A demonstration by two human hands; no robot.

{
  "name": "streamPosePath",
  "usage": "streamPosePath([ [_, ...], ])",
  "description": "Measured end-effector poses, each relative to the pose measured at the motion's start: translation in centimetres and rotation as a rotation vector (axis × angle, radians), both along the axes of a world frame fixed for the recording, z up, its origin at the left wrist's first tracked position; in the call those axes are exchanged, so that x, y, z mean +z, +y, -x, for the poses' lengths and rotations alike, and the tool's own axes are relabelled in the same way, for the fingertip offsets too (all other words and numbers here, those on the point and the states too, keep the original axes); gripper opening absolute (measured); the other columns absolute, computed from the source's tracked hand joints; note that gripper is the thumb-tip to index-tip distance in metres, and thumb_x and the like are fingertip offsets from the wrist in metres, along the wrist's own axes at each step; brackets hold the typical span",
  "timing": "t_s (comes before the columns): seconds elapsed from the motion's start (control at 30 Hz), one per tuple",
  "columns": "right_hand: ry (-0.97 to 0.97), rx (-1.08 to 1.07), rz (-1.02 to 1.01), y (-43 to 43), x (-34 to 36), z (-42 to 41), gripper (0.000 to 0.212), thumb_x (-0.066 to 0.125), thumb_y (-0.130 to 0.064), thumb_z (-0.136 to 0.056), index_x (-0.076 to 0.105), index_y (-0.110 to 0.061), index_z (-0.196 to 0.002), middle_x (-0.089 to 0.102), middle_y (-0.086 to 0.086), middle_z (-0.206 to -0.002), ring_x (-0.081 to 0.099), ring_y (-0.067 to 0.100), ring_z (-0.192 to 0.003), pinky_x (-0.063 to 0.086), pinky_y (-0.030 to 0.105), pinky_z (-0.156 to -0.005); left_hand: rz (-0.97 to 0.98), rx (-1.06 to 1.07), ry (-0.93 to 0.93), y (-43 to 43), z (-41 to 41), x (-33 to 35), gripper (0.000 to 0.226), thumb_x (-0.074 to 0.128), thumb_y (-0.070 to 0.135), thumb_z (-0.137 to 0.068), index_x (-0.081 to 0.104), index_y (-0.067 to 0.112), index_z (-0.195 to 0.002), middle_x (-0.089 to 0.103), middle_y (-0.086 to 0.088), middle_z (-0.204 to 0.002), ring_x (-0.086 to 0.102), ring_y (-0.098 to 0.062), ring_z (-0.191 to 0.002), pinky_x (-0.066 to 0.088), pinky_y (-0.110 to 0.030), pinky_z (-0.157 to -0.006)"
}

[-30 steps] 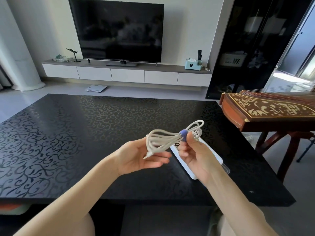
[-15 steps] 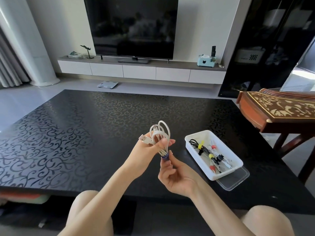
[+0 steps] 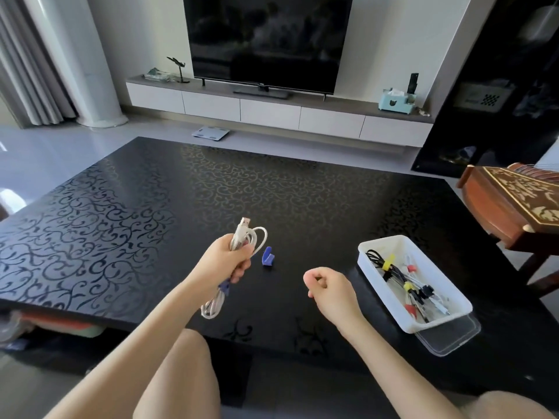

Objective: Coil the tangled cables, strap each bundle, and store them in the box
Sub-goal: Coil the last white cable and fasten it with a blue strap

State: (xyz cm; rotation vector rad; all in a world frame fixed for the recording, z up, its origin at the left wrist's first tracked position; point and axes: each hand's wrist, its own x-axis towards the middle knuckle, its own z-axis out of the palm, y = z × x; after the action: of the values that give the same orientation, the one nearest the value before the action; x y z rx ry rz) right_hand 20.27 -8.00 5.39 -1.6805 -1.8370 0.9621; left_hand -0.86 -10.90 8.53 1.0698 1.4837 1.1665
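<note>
Gripping a coiled white USB cable in the left hand, fingers wrapped round the upper part of the bundle, above the near middle of a glossy black table with a scroll pattern. Metal plug poking up past the fist, long loops hanging below it, cinched by a blue fastening strap just under the hand. Right hand well apart from the cable, off to the right, hovering over the table toward its near edge, fingers loosely curled and holding nothing. Between the two hands, lying on the table nearer the left one: a loose blue strap piece, one end bent upward. Toward the near right corner, a white rectangular plastic box sitting on a clear plastic lid, filled with dark cable bundles bound by yellow ties.

Compared with half a second ago: right hand no longer at the strap beneath the left hand, now drawn away to the right. Lower loops, then covered by that hand, now hanging in plain view.
</note>
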Motion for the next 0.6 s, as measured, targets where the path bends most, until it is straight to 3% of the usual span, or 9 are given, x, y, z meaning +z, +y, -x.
streamPosePath([
  [0.13, -0.321, 0.209, -0.265, 2.1, -2.1, 3.2, 0.032, 0.051, -0.032, -0.094, 0.056, -0.028, -0.126, 0.058, -0.006, -0.102, 0.053, 0.014, -0.097, 0.041, 0.024, -0.076, 0.04, 0.146, -0.355, 0.3, 2.6, -0.8, 0.01, 0.056, 0.014, -0.095, 0.052, 0.01, -0.086, 0.055, -0.006, -0.056, 0.049, -0.013, -0.044, 0.044, -0.022, -0.041],
  [0.23, -0.455, 0.336, -0.385, 4.2, -3.5, 6.4, 0.038, 0.051, -0.03, -0.094, 0.048, -0.026, -0.132, 0.05, -0.001, -0.121, 0.045, 0.019, -0.108, 0.04, 0.027, -0.078, 0.085, 0.218, -0.363, 0.9, 3.6, -2.0, 0.011, 0.052, 0.016, -0.097, 0.048, 0.013, -0.087, 0.05, -0.003, -0.056, 0.044, -0.01, -0.044, 0.038, -0.019, -0.04],
  [0.33, -0.604, 0.417, -0.336, 6.1, -4.6, 8.2, 0.034, 0.048, -0.022, -0.096, 0.048, -0.019, -0.13, 0.046, 0.004, -0.122, 0.044, 0.023, -0.109, 0.042, 0.03, -0.078, 0.185, 0.235, -0.404, 1.2, 3.3, -2.9, 0.017, 0.055, 0.015, -0.095, 0.048, 0.014, -0.079, 0.046, -0.001, -0.052, 0.04, -0.009, -0.04, 0.03, -0.017, -0.035],
  [0.4, -0.659, 0.44, -0.3, 6.7, -5.0, 8.8, 0.019, 0.045, -0.015, -0.097, 0.055, -0.011, -0.113, 0.049, 0.006, -0.112, 0.046, 0.024, -0.107, 0.04, 0.03, -0.075, 0.226, 0.209, -0.394, 1.4, 3.0, -3.3, 0.02, 0.062, 0.01, -0.089, 0.05, 0.012, -0.074, 0.046, -0.002, -0.051, 0.04, -0.009, -0.039, 0.029, -0.016, -0.033],
  [0.43, -0.618, 0.426, -0.287, 6.8, -5.2, 8.8, 0.014, 0.044, -0.012, -0.096, 0.058, -0.01, -0.1, 0.05, 0.005, -0.103, 0.047, 0.023, -0.103, 0.038, 0.029, -0.072, 0.231, 0.203, -0.367, 1.4, 2.7, -3.4, 0.021, 0.065, 0.007, -0.086, 0.05, 0.01, -0.072, 0.048, -0.003, -0.052, 0.042, -0.009, -0.039, 0.028, -0.017, -0.032],
  [0.5, -0.349, 0.347, -0.197, 6.1, -5.0, 8.5, 0.02, 0.046, -0.013, -0.094, 0.054, -0.014, -0.076, 0.048, 0.0, -0.087, 0.05, 0.019, -0.089, 0.034, 0.023, -0.064, 0.216, 0.206, -0.301, 1.5, 2.2, -3.8, 0.018, 0.067, 0.004, -0.084, 0.053, 0.006, -0.072, 0.056, -0.006, -0.054, 0.048, -0.011, -0.041, 0.03, -0.017, -0.032],
  [0.6, 0.263, 0.245, 0.137, 3.8, -3.0, 7.6, 0.015, 0.055, -0.012, -0.091, 0.065, -0.017, -0.081, 0.062, -0.008, -0.081, 0.057, 0.01, -0.081, 0.043, 0.013, -0.066, 0.184, 0.181, -0.236, 1.3, 1.3, -4.2, 0.015, 0.069, 0.004, -0.082, 0.054, 0.006, -0.085, 0.067, -0.005, -0.067, 0.059, -0.012, -0.05, 0.034, -0.018, -0.037],
])
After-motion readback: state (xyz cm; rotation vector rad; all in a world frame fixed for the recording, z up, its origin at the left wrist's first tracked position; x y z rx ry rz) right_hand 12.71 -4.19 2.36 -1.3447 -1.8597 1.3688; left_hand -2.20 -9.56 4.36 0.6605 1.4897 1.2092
